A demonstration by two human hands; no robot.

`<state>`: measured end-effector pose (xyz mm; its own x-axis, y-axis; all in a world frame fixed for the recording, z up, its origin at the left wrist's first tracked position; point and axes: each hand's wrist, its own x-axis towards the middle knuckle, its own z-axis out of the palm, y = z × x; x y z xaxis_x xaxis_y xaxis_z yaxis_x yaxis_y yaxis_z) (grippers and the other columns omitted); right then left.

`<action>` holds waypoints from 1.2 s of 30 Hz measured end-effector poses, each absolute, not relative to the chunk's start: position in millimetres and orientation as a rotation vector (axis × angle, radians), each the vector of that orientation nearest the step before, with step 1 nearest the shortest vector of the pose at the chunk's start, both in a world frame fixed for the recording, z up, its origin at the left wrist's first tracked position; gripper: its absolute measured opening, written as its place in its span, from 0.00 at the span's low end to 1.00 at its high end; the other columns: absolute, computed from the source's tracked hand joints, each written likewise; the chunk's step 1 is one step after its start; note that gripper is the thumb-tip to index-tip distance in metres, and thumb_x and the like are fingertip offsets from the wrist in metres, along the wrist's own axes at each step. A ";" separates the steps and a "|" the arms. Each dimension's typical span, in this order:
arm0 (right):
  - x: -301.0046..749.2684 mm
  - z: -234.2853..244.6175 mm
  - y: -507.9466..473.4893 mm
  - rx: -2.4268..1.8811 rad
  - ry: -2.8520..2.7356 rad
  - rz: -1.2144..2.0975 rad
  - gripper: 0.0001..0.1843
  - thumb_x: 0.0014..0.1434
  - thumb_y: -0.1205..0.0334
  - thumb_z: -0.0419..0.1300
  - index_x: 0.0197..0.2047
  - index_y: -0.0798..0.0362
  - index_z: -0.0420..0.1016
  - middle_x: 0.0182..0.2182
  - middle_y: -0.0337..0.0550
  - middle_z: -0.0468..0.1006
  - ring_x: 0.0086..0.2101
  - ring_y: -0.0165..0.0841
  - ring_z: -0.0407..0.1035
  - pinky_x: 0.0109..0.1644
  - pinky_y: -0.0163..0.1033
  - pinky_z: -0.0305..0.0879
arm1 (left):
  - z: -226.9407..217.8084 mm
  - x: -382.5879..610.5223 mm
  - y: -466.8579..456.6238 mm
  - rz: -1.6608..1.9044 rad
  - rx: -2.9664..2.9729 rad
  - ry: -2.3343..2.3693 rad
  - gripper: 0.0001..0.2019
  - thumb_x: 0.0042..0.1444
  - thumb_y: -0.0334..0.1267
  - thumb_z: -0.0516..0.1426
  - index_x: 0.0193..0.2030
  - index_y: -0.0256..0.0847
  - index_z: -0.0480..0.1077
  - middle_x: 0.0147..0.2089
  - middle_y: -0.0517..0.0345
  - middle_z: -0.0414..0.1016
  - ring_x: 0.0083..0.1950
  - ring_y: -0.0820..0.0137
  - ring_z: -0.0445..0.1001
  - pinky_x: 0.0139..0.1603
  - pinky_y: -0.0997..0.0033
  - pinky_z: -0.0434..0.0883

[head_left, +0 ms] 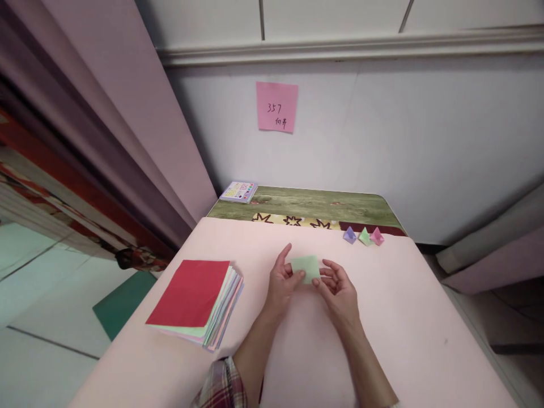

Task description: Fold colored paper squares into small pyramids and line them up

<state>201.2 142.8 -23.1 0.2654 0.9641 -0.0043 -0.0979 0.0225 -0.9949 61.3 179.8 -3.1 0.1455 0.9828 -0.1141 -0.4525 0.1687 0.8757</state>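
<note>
Being pinched by the left hand and the right hand, a pale green paper was held over the pink tabletop. From it, three folded paper shapes were set at two o'clock, a red-topped paper stack at nine; at twelve, a pink note was stuck to the wall.
</note>
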 end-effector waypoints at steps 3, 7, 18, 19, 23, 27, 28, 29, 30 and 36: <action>199.5 -20.8 140.3 -1.282 -1.058 0.830 0.23 0.51 0.55 0.67 0.51 0.49 0.70 0.47 0.48 0.74 0.37 0.35 0.73 0.43 0.44 0.73 | -4.4 62.2 179.5 1.183 0.765 0.819 0.39 0.44 0.34 0.67 0.64 0.40 0.59 0.36 0.57 0.79 0.36 0.71 0.75 0.42 0.72 0.68; 199.5 -15.8 138.1 -1.273 -1.181 0.592 0.11 0.53 0.57 0.66 0.40 0.50 0.74 0.49 0.49 0.72 0.41 0.37 0.72 0.40 0.42 0.73 | -5.7 62.6 179.4 1.157 0.690 0.787 0.34 0.42 0.35 0.67 0.59 0.40 0.66 0.36 0.57 0.79 0.35 0.73 0.75 0.40 0.74 0.68; 200.3 -14.2 138.9 -1.267 -1.306 0.468 0.05 0.56 0.60 0.63 0.37 0.49 0.76 0.48 0.49 0.72 0.47 0.40 0.69 0.41 0.43 0.73 | -1.0 64.4 176.6 1.131 0.639 0.704 0.29 0.45 0.32 0.66 0.56 0.40 0.69 0.36 0.57 0.79 0.36 0.72 0.74 0.41 0.73 0.67; 200.5 -14.6 138.7 -1.267 -1.311 0.463 0.05 0.56 0.60 0.63 0.38 0.48 0.76 0.49 0.49 0.72 0.47 0.40 0.69 0.41 0.43 0.73 | -1.0 64.6 176.5 1.133 0.630 0.699 0.28 0.45 0.32 0.66 0.56 0.39 0.69 0.37 0.56 0.79 0.37 0.71 0.75 0.42 0.73 0.68; 201.6 -15.3 137.5 -1.271 -1.343 0.439 0.04 0.57 0.62 0.61 0.36 0.48 0.78 0.49 0.48 0.72 0.46 0.40 0.70 0.47 0.47 0.71 | -2.2 64.8 177.3 1.147 0.614 0.720 0.26 0.44 0.31 0.66 0.53 0.38 0.70 0.35 0.56 0.78 0.35 0.71 0.75 0.40 0.74 0.68; 201.1 -14.7 136.1 -1.231 -1.426 0.432 0.07 0.58 0.65 0.59 0.36 0.46 0.79 0.52 0.47 0.70 0.42 0.38 0.71 0.49 0.48 0.70 | -2.4 65.0 178.6 1.167 0.589 0.743 0.23 0.45 0.33 0.66 0.49 0.37 0.71 0.37 0.54 0.79 0.37 0.70 0.75 0.38 0.73 0.68; 200.6 -14.4 135.9 -1.227 -1.446 0.439 0.08 0.58 0.65 0.59 0.36 0.45 0.80 0.53 0.46 0.69 0.43 0.38 0.71 0.48 0.48 0.71 | -2.1 65.1 178.8 1.173 0.582 0.750 0.22 0.45 0.34 0.66 0.48 0.37 0.72 0.38 0.53 0.79 0.38 0.68 0.76 0.39 0.73 0.68; 200.0 -14.2 135.9 -1.224 -1.461 0.443 0.09 0.58 0.65 0.58 0.36 0.45 0.80 0.53 0.46 0.69 0.43 0.38 0.71 0.48 0.48 0.71 | -1.6 65.2 178.9 1.182 0.576 0.757 0.21 0.44 0.35 0.67 0.47 0.37 0.72 0.38 0.53 0.79 0.39 0.67 0.76 0.39 0.72 0.69; 199.5 -14.0 135.9 -1.221 -1.472 0.446 0.09 0.58 0.65 0.58 0.36 0.44 0.80 0.53 0.46 0.69 0.44 0.39 0.70 0.48 0.48 0.71 | -1.2 65.3 178.8 1.186 0.572 0.762 0.20 0.44 0.35 0.67 0.46 0.37 0.72 0.38 0.52 0.79 0.39 0.67 0.76 0.39 0.72 0.69; 198.8 -13.9 136.8 -1.231 -1.457 0.438 0.10 0.58 0.67 0.57 0.37 0.46 0.79 0.53 0.47 0.69 0.43 0.38 0.71 0.49 0.48 0.70 | -0.8 65.6 178.8 1.183 0.562 0.739 0.18 0.45 0.34 0.66 0.45 0.38 0.73 0.39 0.53 0.79 0.41 0.66 0.77 0.43 0.70 0.69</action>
<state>198.8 136.8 -13.9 0.1677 0.8519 0.4962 0.4377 0.3867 -0.8117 65.6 178.8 -0.8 0.1971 0.9563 -0.2161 -0.6135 0.2923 0.7337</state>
